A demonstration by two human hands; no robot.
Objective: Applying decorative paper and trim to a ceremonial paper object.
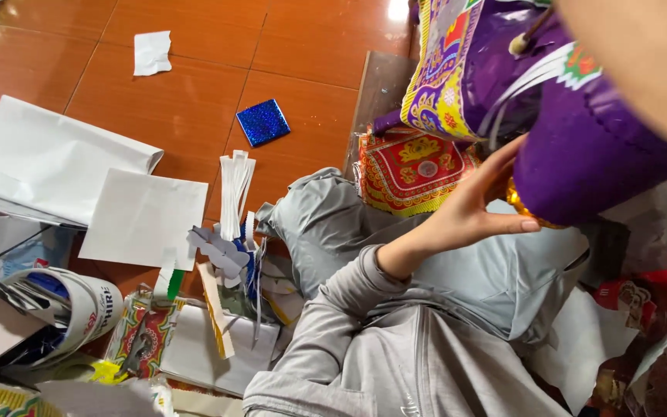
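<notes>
A large purple paper object (580,147) with a patterned yellow, red and green panel (441,69) and white strips is held up at the upper right. My left hand (468,212), in a grey sleeve, grips its lower gold edge, thumb underneath and fingers against its side. My right arm (642,62) crosses the top right corner, blurred and very close. Its fingers are hidden behind the purple object. A thin stick (530,32) pokes out of the object's top.
I sit on an orange tiled floor (187,100) with grey-trousered legs (326,216). Around me lie white paper sheets (144,216), white strips (235,189), a blue glitter square (263,122), a red and gold patterned sheet (411,170), a tape roll (79,309) and paper scraps.
</notes>
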